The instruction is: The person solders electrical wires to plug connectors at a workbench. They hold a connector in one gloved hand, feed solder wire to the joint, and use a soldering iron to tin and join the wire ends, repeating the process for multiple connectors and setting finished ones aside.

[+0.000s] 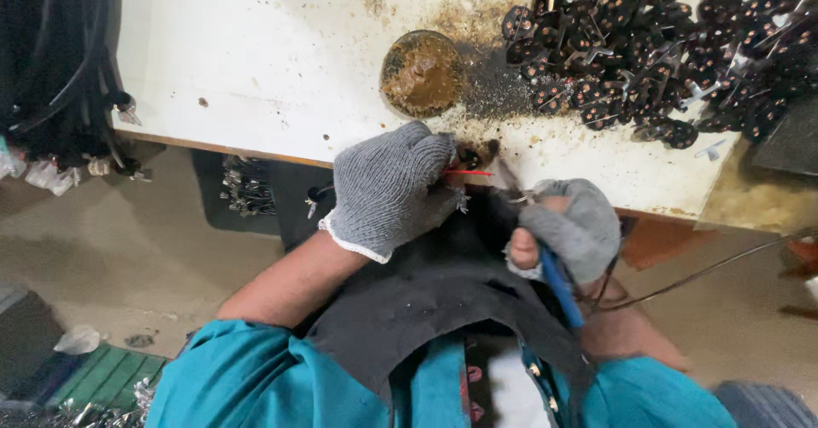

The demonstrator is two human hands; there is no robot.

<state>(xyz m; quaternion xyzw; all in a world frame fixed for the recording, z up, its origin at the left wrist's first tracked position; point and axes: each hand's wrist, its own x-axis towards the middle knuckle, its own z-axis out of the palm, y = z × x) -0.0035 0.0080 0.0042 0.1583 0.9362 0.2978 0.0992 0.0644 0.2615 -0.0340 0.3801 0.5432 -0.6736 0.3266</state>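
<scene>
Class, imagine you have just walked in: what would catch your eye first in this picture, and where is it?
Two grey-gloved hands meet at the bench edge: the left hand pinches a red wire, the right hand grips a blue-handled tool. A heap of black plug parts fills the stained white table at upper right, beside a crusted round tin.

- Open bare stretch across the bench (pixel 256 44) left half, free to cross.
- Blocked centre by round tin (pixel 421 73).
- Crowded right end under pile of black plugs (pixel 656 44).
- Bundled cables (pixel 51 61) hanging off left edge.

small clear plastic bags (pixel 38 172) bunched at the left edge, below hanging black cables (pixel 60 53), no labels, signs or screens
</scene>
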